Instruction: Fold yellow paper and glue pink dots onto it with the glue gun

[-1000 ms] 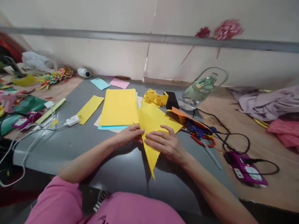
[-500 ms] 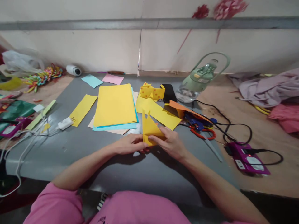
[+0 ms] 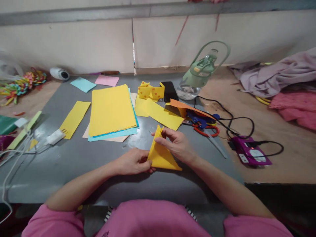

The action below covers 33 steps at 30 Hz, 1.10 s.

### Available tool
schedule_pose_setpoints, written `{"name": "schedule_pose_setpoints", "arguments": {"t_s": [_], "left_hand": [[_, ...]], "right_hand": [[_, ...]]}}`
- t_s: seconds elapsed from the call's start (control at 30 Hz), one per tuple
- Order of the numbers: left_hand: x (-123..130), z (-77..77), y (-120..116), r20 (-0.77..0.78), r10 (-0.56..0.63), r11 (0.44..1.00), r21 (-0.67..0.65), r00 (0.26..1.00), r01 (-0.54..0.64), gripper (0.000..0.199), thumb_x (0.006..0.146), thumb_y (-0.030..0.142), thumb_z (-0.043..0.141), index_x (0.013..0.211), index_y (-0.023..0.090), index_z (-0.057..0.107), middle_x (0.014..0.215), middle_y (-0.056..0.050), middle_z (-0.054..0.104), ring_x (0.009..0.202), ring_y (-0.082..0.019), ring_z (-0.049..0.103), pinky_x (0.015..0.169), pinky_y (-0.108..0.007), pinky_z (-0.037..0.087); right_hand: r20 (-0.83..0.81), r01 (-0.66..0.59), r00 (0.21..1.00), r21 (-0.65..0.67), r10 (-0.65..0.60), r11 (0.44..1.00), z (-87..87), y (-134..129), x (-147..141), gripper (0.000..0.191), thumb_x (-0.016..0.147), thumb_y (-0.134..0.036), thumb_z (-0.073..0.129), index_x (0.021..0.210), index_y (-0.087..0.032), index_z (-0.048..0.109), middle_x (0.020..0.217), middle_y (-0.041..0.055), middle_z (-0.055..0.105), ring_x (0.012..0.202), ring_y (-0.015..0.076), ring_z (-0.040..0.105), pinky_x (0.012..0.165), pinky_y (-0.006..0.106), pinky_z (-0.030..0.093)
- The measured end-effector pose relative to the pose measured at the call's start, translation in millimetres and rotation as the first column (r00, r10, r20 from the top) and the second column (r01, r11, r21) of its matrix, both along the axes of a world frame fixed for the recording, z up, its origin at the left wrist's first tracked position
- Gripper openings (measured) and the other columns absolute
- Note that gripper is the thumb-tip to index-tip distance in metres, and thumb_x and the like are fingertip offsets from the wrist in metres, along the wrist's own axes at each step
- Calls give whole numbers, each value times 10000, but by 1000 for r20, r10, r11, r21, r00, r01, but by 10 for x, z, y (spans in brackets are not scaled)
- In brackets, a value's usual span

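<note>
A folded yellow paper (image 3: 161, 156), roughly triangular with its point upward, is held between my two hands near the front of the grey table mat. My left hand (image 3: 134, 161) pinches its lower left corner between thumb and fingers. Near the top point, my right hand (image 3: 176, 144) has thumb and fingers closed on the paper. Beyond the hands lies a stack of yellow sheets (image 3: 112, 110) over light blue and beige ones. A folded yellow piece with orange spots (image 3: 150, 92) stands behind loose yellow strips (image 3: 164, 114).
Right of my hands lie red-handled scissors (image 3: 207, 130) and an orange paper (image 3: 190, 108). A green water bottle (image 3: 198, 74) stands behind, beside a black phone (image 3: 169, 92). A purple power strip (image 3: 251, 151) with black cables sits at the right; a white charger (image 3: 55, 136) lies left.
My right hand has moved from the paper's lower right side up to its top point. The paper now shows a wider triangle toward me. The camera view has shifted slightly right and down.
</note>
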<state>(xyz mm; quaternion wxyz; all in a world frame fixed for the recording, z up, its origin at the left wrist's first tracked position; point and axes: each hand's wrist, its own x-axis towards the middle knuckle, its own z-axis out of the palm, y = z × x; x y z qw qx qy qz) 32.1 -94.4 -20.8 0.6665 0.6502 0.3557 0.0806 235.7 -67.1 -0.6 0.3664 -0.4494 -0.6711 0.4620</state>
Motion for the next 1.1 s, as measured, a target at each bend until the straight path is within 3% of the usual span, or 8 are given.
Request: {"name": "schedule_pose_setpoints", "arguments": {"t_s": [0.17,0.33,0.53,0.7,0.9,1.1], "left_hand": [[-3,52,12,-87,-18,975,217,996,37,303,951,443,495,861,167,583,712,20,597,624,-103,513,593,-207,355],[21,48,-1,-109,-9,962,270,994,38,336,973,417,433,747,180,506,630,51,439,579,-90,386,566,-219,289],[21,37,-5,-137,-13,960,276,990,51,335,973,399,407,729,184,487,623,47,438,575,-91,390,569,-229,280],[26,46,-6,-60,29,983,180,998,-18,330,962,411,441,734,180,499,631,46,470,579,-84,411,565,-212,314],[71,-40,-46,109,123,979,-173,986,-103,327,905,474,589,897,150,635,808,-39,681,731,-134,640,686,-233,504],[74,-86,-47,99,152,970,-208,983,-129,330,887,474,639,908,145,670,819,-52,717,743,-143,676,707,-255,547]], "right_hand": [[-98,6,995,-111,-17,994,-53,-15,-5,417,794,-550,740,650,-207,551,654,-44,500,656,118,433,694,294,414],[-136,10,990,-88,-22,996,-59,-26,-9,431,781,-531,769,635,-210,521,639,-64,466,627,104,394,726,302,407],[-157,11,987,-118,-29,993,-58,-26,-27,427,768,-518,784,624,-208,528,635,-58,467,612,103,375,621,283,357],[-242,29,967,-226,-85,974,-72,-14,-67,450,692,-526,837,626,-206,528,626,-60,453,599,96,363,545,262,303],[-359,-4,923,-369,-139,930,-67,-8,-88,460,635,-490,877,649,-204,516,630,-69,502,562,77,393,522,238,315],[-386,-12,913,-357,-135,934,-70,-4,-91,453,635,-470,887,636,-198,524,623,-68,491,569,73,395,532,234,323]]}}
